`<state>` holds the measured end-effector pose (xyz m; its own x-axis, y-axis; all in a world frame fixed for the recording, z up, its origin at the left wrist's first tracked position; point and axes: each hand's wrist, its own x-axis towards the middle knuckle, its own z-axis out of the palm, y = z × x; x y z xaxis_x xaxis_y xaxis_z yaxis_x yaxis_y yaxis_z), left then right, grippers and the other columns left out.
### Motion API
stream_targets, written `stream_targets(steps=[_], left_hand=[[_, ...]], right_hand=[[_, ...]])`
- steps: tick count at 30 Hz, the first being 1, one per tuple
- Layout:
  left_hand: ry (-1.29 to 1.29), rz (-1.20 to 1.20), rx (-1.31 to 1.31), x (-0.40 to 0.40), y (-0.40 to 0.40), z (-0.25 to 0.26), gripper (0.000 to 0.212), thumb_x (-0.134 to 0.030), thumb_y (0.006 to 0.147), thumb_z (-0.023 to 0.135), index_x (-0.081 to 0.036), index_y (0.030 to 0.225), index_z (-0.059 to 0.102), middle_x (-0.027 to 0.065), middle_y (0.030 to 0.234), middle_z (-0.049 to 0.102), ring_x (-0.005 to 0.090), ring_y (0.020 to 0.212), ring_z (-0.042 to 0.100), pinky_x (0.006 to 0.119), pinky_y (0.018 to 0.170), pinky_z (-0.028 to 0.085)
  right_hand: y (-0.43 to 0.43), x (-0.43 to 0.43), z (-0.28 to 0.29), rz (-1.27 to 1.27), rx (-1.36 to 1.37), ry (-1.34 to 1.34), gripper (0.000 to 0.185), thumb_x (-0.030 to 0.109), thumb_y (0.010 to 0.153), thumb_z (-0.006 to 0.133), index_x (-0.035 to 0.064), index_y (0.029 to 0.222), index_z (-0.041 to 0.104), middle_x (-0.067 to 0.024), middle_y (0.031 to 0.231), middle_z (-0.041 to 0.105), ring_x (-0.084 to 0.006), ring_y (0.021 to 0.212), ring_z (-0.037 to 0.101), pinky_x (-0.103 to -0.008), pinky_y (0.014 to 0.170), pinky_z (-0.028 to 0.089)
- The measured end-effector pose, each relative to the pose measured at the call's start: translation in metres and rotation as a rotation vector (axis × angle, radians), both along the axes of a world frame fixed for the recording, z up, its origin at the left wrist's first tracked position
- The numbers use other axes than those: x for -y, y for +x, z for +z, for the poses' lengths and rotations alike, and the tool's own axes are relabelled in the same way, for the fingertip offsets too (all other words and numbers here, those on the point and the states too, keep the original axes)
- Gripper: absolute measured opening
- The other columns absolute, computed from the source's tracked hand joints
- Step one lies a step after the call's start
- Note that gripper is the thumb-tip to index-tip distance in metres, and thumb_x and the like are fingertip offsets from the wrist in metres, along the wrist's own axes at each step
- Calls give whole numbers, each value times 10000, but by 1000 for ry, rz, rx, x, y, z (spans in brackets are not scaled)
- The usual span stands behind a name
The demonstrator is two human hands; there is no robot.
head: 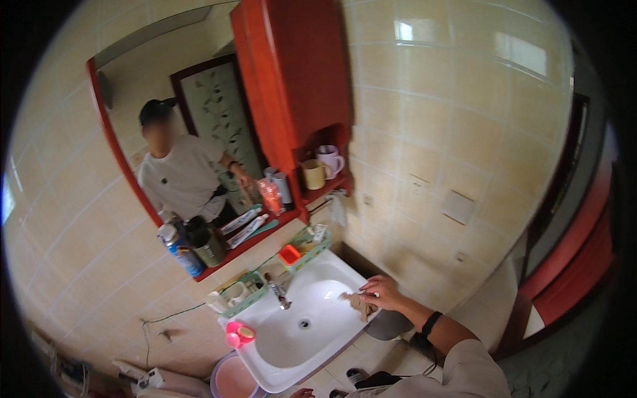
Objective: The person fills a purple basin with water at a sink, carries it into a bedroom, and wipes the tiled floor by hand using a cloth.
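My right hand, a dark band on its wrist, pinches a crumpled beige cloth at the right rim of a white washbasin. Part of the cloth hangs inside the bowl. Only the fingers of my left hand show at the bottom edge, in front of the basin; whether they hold anything is hidden. A chrome faucet stands at the basin's back, and the drain is uncovered. On the left rim sits a pink soap dish with a pale bar of soap.
Green baskets with toiletries flank the faucet. Above, a red mirror shelf carries a spray can, toothpaste and a dark green cup. A red cabinet holds two mugs. A basin with a pink interior stands lower left.
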<state>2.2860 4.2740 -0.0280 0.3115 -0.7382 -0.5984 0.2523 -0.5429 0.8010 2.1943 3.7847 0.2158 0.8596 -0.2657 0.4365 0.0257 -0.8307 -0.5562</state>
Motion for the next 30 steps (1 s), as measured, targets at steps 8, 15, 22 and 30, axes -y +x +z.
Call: stream_targets(steps=[8,15,22,30], left_hand=[[-136,-380,-221,194,-63,55,388,-273,1067,459,-27,1363,508,143,1174,674,215,1021,671,342,863,548],[-146,-676,-112,298,-170,84,453,-371,1036,512,-49,1353,547,124,1125,684,221,916,681,347,753,575],[-46,-871,107,441,-315,59,719,-367,932,694,-40,1472,351,137,1295,577,242,1021,639,396,726,570],[-906,-1096,541,619,-486,73,506,-319,941,671,-30,1333,533,159,1235,617,315,1089,620,436,921,513]], right_hand=[[-189,-16,28,-225,-158,1341,273,291,971,656,27,1041,664,-30,934,675,-102,848,621,-293,751,508],[-339,15,2,-410,-118,1101,359,204,867,734,-15,1126,618,-49,1000,678,-163,950,595,-324,876,472],[-482,77,-53,-581,-182,1152,331,376,984,629,52,1043,663,-46,948,673,-123,894,585,-298,814,469],[-625,154,-73,-567,-68,1062,427,414,1025,549,8,1098,659,-16,931,637,-109,884,540,-286,805,458]])
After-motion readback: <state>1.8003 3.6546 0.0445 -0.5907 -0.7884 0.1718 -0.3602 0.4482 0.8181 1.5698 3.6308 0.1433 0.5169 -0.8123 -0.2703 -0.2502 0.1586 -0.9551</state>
